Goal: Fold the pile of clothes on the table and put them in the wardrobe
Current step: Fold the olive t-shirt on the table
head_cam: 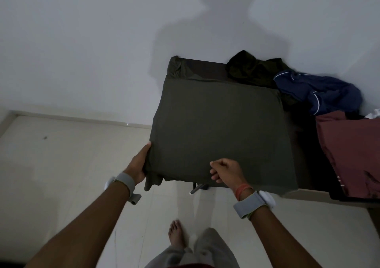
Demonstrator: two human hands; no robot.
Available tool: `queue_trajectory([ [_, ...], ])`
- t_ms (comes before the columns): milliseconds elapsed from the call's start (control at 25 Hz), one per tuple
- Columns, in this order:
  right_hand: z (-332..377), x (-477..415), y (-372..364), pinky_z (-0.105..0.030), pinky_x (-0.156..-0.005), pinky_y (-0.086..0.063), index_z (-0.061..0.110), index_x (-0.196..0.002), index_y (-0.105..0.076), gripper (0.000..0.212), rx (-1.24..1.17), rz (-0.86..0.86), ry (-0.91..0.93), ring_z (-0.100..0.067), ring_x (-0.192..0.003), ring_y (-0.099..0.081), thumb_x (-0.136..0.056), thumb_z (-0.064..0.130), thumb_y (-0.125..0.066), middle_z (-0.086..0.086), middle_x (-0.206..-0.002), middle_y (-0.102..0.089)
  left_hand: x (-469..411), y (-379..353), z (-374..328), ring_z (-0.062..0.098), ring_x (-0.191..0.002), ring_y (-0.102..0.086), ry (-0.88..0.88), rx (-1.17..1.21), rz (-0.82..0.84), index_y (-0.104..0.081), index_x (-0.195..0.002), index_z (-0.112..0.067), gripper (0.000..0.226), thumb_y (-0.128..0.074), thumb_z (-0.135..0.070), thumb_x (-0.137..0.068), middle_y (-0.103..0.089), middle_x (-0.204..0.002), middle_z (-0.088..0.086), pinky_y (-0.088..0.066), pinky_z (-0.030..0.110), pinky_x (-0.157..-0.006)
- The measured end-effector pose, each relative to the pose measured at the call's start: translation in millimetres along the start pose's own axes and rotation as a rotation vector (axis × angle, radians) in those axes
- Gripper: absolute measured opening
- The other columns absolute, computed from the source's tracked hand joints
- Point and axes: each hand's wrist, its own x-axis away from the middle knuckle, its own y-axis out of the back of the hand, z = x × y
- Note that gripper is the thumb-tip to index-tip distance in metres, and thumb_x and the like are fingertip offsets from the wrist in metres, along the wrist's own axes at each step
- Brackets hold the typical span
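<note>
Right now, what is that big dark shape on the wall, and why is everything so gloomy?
Head view: the shape on the wall is the person's own shadow, so the light likely sits behind them; the head view is dim overall, so the dark green garment nearly merges with the table; the navy clothes look slightly smeared.

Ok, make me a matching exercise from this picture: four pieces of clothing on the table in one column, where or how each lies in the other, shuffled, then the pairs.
1 olive garment
2 navy garment
3 maroon garment
4 blackish garment

A bunched at the table's far edge, by the wall
B lying at the right, by the near edge
C spread flat, gripped by left hand and right hand
D crumpled, white piping

Pairs: 1-C, 2-D, 3-B, 4-A
</note>
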Motion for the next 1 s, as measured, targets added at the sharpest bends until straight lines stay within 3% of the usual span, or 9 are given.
queue_trajectory([
  [200,17.0,-13.8,-27.4,-0.027,-0.061,-0.056,0.009,-0.097,-0.071,0.013,0.041,0.049,0.035,-0.012,-0.063,-0.065,-0.096,0.02,-0.065,-0.011,-0.087,-0.074,-13.7,8.9,-13.7,0.041,-0.124,-0.057,0.319,0.183,0.009,-0.061,-0.126,-0.005,0.092,-0.037,-0.084,-0.086,-0.066,-0.128,0.02,-0.046,0.051,-0.103],
  [320,23.0,-27.8,-34.8,-0.028,-0.064,-0.057,0.008,-0.097,-0.071,0.012,0.073,0.059,0.008,-0.015,-0.064,-0.067,-0.097,0.018,-0.065,-0.01,-0.084,-0.074,-17.5,18.4,-18.0,0.041,-0.124,-0.057,0.412,0.237,0.018,-0.06,-0.125,0.002,0.086,-0.055,-0.074,-0.085,-0.066,-0.128,0.021,-0.043,0.052,-0.108],
  [440,27.7,-37.2,-34.2,-0.027,-0.057,-0.057,0.003,-0.099,-0.069,0.018,0.01,0.058,-0.104,-0.021,-0.064,-0.071,-0.098,0.02,-0.065,-0.012,-0.077,-0.074,-18.8,16.9,-28.7,0.032,-0.105,-0.063,0.272,0.23,-0.064,-0.068,-0.114,-0.007,0.044,-0.067,-0.044,-0.09,-0.067,-0.12,0.012,-0.051,0.043,-0.091],
  [520,31.2,-39.7,-32.8,-0.026,-0.056,-0.057,0.003,-0.099,-0.068,0.02,-0.011,0.063,-0.148,-0.021,-0.064,-0.073,-0.098,0.023,-0.064,-0.012,-0.076,-0.076,-20.3,16.1,-36.6,0.028,-0.091,-0.061,0.156,0.271,-0.132,-0.069,-0.095,-0.012,0.017,-0.063,-0.028,-0.09,-0.066,-0.104,0.011,-0.05,0.039,-0.078],
  [600,34.1,-40.1,-30.6,-0.026,-0.057,-0.058,0.003,-0.098,-0.068,0.023,-0.039,0.06,-0.171,-0.02,-0.064,-0.074,-0.098,0.026,-0.064,-0.013,-0.077,-0.076,-18.8,18.6,-40.4,0.027,-0.087,-0.059,0.076,0.427,-0.148,-0.062,-0.081,-0.012,0.013,-0.055,-0.022,-0.087,-0.063,-0.089,0.009,-0.048,0.037,-0.079],
  [720,33.8,-42.2,-30.9,-0.026,-0.057,-0.058,0.002,-0.098,-0.069,0.029,-0.082,0.057,-0.201,-0.022,-0.067,-0.075,-0.098,0.03,-0.064,-0.014,-0.077,-0.077,-16.4,29.3,-38.5,0.031,-0.097,-0.06,-0.024,0.692,-0.172,-0.065,-0.097,-0.008,0.027,-0.052,-0.017,-0.075,-0.066,-0.1,0.009,-0.047,0.039,-0.097],
  [800,32.7,-44.9,-29.8,-0.027,-0.058,-0.059,0.001,-0.098,-0.069,0.031,-0.09,0.058,-0.219,-0.023,-0.069,-0.076,-0.098,0.032,-0.063,-0.014,-0.078,-0.077,-15.5,37.2,-37.0,0.033,-0.098,-0.062,-0.038,0.798,-0.205,-0.063,-0.102,-0.008,0.034,-0.053,-0.015,-0.07,-0.066,-0.107,0.009,-0.047,0.041,-0.101],
  [1000,35.3,-46.7,-27.2,-0.026,-0.056,-0.059,0.001,-0.099,-0.069,0.032,-0.103,0.067,-0.257,-0.022,-0.067,-0.076,-0.099,0.032,-0.063,-0.015,-0.078,-0.077,-26.1,46.2,-46.3,0.031,-0.106,-0.065,0.047,0.742,-0.32,-0.065,-0.11,-0.007,0.03,-0.064,-0.02,-0.082,-0.069,-0.115,0.009,-0.049,0.041,-0.1],
])
